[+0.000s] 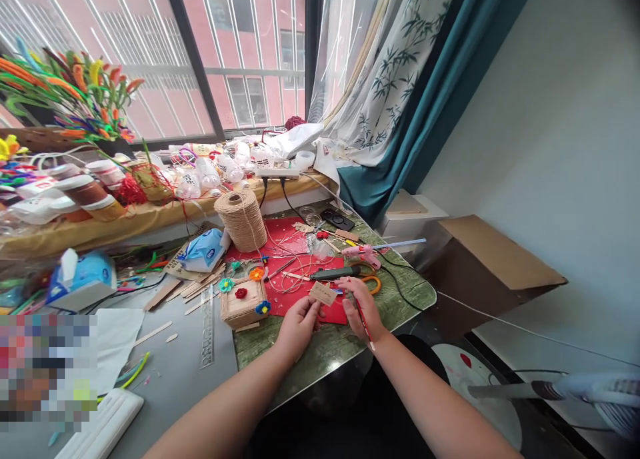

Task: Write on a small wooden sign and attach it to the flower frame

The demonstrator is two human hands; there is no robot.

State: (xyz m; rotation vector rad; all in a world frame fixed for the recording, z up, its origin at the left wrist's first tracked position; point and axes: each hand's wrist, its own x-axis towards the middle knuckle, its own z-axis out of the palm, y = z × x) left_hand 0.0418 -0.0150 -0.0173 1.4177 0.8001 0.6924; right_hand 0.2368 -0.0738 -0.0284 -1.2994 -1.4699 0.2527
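My left hand pinches the edge of a small brown card with dark writing on it, held above the table's near part. Just right of the card is my right hand, with a slim red pen lying across its palm toward the wrist. Its fingers are partly stretched out near the card; whether they touch it I cannot tell. Left of my hands stands a twine-wrapped box, topped with several small knitted-looking flowers. Under the card lies a red sheet littered with scraps.
A twine spool stands behind the box. Orange-handled scissors, a dark green tool and a pink glue gun with a cable lie beyond my right hand. Tissue packs and a clear ruler are to the left.
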